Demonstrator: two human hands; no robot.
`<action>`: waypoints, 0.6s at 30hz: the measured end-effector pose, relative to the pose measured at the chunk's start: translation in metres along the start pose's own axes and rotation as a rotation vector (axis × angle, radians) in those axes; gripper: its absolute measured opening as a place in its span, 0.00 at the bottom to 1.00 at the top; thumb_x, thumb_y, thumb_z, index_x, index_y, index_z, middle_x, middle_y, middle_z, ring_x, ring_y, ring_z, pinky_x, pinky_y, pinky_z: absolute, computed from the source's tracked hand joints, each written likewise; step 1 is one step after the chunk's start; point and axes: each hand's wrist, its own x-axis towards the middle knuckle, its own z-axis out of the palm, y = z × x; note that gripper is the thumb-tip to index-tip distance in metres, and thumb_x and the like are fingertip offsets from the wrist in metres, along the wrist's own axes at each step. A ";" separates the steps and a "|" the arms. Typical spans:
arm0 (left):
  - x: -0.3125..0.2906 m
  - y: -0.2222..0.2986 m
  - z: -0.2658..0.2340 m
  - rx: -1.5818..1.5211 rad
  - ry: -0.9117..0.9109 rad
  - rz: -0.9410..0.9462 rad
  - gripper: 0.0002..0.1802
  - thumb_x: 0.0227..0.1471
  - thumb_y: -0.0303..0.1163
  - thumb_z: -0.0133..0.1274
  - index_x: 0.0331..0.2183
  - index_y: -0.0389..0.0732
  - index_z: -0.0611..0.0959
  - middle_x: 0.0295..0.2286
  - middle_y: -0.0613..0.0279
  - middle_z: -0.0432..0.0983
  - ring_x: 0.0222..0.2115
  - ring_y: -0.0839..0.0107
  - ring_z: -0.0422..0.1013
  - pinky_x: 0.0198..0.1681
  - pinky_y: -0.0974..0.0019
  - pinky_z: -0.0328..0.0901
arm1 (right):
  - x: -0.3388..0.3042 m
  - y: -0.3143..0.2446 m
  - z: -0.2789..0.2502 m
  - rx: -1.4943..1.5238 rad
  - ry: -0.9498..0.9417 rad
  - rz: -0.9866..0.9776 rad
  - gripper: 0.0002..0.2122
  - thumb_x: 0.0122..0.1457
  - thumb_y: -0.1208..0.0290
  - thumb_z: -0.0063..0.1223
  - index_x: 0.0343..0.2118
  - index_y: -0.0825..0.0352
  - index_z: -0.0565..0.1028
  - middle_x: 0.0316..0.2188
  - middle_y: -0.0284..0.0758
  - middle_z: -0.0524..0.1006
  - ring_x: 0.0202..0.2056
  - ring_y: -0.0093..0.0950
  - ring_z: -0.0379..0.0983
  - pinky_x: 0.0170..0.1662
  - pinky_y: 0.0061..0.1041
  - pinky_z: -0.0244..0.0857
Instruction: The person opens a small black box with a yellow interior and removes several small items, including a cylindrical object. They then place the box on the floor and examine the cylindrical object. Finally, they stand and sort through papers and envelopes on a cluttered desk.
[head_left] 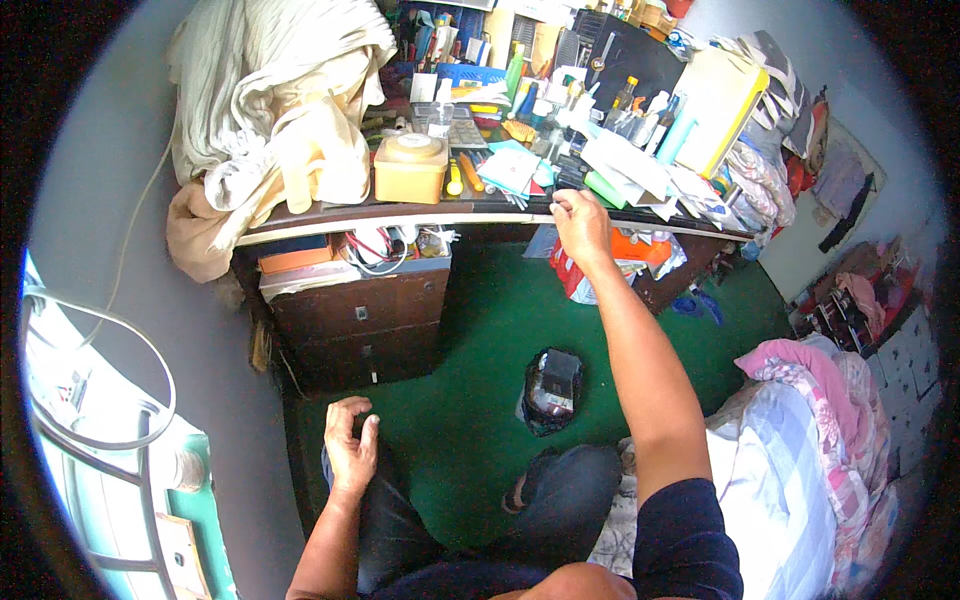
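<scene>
My right arm stretches out to the front edge of the cluttered desk (480,213). There my right hand (583,228) has its fingers bent in and pressed together, and what they hold, if anything, is too small to make out. Close by lie white papers (630,165), a light-blue packet (512,170) and a green strip-like thing (605,188). My left hand (350,445) hovers over my left knee, fingers loosely bent and thumb apart, holding nothing. Left along the desk sits an orange-yellow box (410,170) with a round lid, beside a yellow-handled tool (455,178).
Under the desk are brown drawers (360,325) with cables in an open top tray. A black plastic bag (552,390) lies on the green floor (480,350). Cream cloth (300,150) drapes the left desk end. At right is bedding (770,470); a window (110,440) is at left.
</scene>
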 end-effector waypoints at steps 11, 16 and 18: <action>-0.001 -0.004 -0.004 -0.011 0.009 0.003 0.10 0.52 0.21 0.61 0.38 0.37 0.81 0.40 0.51 0.80 0.39 0.55 0.74 0.43 0.58 0.69 | 0.007 -0.008 -0.002 -0.049 -0.055 0.104 0.09 0.60 0.66 0.63 0.41 0.61 0.84 0.37 0.41 0.82 0.41 0.45 0.80 0.46 0.44 0.73; 0.000 -0.004 -0.004 -0.009 0.004 0.003 0.10 0.52 0.22 0.61 0.38 0.37 0.81 0.40 0.51 0.80 0.39 0.55 0.74 0.43 0.58 0.69 | 0.008 -0.008 -0.003 -0.048 -0.043 0.089 0.09 0.60 0.65 0.64 0.42 0.61 0.83 0.37 0.40 0.82 0.41 0.44 0.80 0.46 0.44 0.73; 0.000 -0.003 -0.003 -0.021 0.001 -0.011 0.10 0.52 0.22 0.61 0.38 0.37 0.81 0.40 0.51 0.80 0.39 0.55 0.74 0.44 0.58 0.69 | 0.008 -0.007 -0.005 -0.062 -0.056 0.088 0.10 0.60 0.66 0.64 0.43 0.61 0.83 0.36 0.39 0.81 0.41 0.43 0.80 0.46 0.43 0.73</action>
